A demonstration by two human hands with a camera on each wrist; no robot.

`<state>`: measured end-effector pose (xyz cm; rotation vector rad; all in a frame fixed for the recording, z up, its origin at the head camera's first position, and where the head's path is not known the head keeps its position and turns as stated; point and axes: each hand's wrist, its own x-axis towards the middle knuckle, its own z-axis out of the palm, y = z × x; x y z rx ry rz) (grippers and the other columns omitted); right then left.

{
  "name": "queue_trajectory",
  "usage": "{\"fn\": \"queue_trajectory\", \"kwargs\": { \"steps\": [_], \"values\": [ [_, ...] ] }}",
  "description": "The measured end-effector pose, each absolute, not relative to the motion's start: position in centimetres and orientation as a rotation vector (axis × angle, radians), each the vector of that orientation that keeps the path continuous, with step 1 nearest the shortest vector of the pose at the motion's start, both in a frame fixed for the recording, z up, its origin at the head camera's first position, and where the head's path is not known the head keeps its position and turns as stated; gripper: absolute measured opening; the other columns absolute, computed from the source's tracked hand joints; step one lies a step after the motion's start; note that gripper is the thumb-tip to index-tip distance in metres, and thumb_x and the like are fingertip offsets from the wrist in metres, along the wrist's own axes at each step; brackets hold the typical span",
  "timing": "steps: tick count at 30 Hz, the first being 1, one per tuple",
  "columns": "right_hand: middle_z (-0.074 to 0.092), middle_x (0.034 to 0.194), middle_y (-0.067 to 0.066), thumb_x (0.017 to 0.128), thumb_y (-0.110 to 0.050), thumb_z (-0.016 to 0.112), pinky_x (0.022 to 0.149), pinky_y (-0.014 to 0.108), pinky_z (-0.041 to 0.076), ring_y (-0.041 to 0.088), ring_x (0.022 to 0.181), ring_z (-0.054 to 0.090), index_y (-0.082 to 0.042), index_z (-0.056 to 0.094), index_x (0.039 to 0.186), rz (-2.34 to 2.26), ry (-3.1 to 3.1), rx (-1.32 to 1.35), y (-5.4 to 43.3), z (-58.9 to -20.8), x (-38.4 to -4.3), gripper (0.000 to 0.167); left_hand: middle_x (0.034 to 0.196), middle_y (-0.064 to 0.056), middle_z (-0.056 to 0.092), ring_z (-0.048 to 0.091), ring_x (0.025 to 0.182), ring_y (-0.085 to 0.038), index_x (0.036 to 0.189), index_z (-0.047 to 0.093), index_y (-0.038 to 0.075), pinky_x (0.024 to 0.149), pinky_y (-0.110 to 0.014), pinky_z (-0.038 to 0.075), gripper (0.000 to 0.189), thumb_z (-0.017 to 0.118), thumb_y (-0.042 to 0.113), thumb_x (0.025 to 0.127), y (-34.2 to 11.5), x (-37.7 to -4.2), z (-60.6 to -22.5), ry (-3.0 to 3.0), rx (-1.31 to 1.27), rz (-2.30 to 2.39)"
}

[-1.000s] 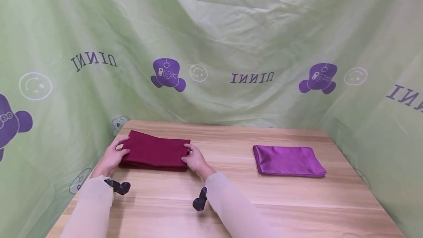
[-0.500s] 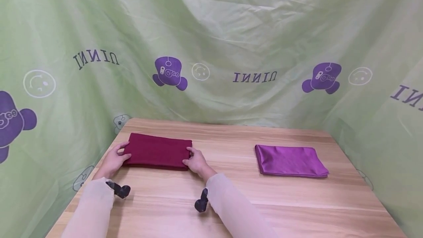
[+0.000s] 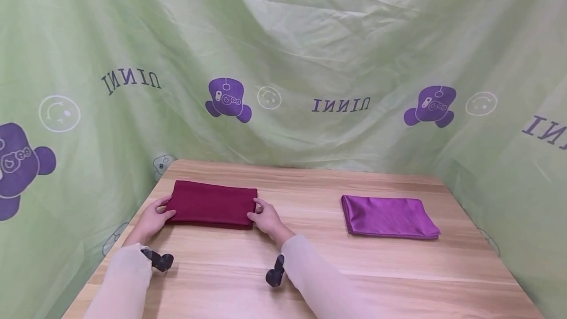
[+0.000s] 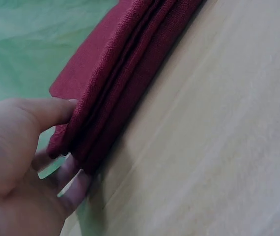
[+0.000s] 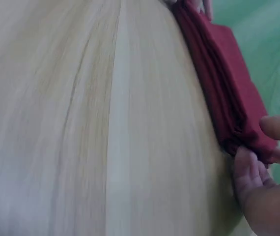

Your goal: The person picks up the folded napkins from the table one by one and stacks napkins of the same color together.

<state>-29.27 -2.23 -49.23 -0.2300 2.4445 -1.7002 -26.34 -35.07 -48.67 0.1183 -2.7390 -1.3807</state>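
A dark red folded cloth (image 3: 212,205) lies on the left half of the table, with several layers showing along its near edge. My left hand (image 3: 151,220) holds its left end. In the left wrist view, the thumb of my left hand (image 4: 17,152) lies on the upper layer, and the other fingers are around the end, partly hidden. At the right end, my right hand (image 3: 267,219) grips the cloth between thumb and fingers. The right wrist view shows the fingertips of my right hand (image 5: 267,182) against the end of the folded layers.
A shiny purple folded cloth (image 3: 390,215) lies on the right side of the wooden table (image 3: 305,260). Green printed fabric (image 3: 292,38) hangs behind the table and along both sides. A black wrist camera (image 3: 159,261) sits at the left sleeve.
The dark red cloth's top layer now lies flatter and its near edge is more even. Both hands have slid slightly toward me along its ends. The purple cloth stays in place.
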Motion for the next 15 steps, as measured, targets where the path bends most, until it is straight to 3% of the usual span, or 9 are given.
{"fn": "queue_trajectory", "kwargs": {
  "steps": [2, 5, 10, 15],
  "values": [
    [0.056, 0.095, 0.01, 0.09, -0.004, 0.066, 0.072, 0.031, 0.052, 0.02, 0.081, 0.058, 0.002, 0.051, 0.137, -1.695, 2.45, -0.257, -1.3, -48.9, -29.0, 0.05, 0.131, -0.043, 0.039, 0.043, 0.121, -0.053, 0.139, 0.038, -0.014, 0.098, -0.054, 0.039, 0.051, 0.055, 0.01, 0.097, -34.9, -26.2, -48.3, -2.728, 0.125, -1.254],
    [0.058, 0.103, 0.013, 0.092, -0.007, 0.064, 0.076, 0.033, 0.052, 0.025, 0.092, 0.06, 0.002, 0.051, 0.137, -1.634, 2.509, -0.326, 0.3, -48.2, -28.8, 0.047, 0.128, -0.043, 0.041, 0.04, 0.117, -0.056, 0.134, 0.046, -0.011, 0.096, -0.062, 0.033, 0.045, 0.054, 0.011, 0.097, -34.0, -26.2, -47.3, -2.668, 0.166, -1.067],
    [0.057, 0.117, 0.022, 0.093, -0.007, 0.062, 0.082, 0.038, 0.053, 0.03, 0.1, 0.061, 0.003, 0.048, 0.139, -1.514, 2.607, -0.438, 3.6, -47.3, -28.7, 0.049, 0.129, -0.038, 0.04, 0.032, 0.119, -0.057, 0.128, 0.055, -0.007, 0.096, -0.064, 0.029, 0.037, 0.056, 0.005, 0.093, -30.4, -26.8, -45.5, -2.551, 0.122, -0.991],
    [0.054, 0.123, 0.022, 0.093, -0.006, 0.062, 0.089, 0.045, 0.05, 0.033, 0.106, 0.057, 0.003, 0.047, 0.14, -1.38, 2.755, -0.469, 7.2, -46.9, -28.8, 0.05, 0.131, -0.031, 0.042, 0.032, 0.122, -0.053, 0.125, 0.059, -0.004, 0.096, -0.065, 0.028, 0.035, 0.059, 0.007, 0.092, -25.6, -27.7, -44.7, -2.594, -0.032, -0.957]
  ]
}}
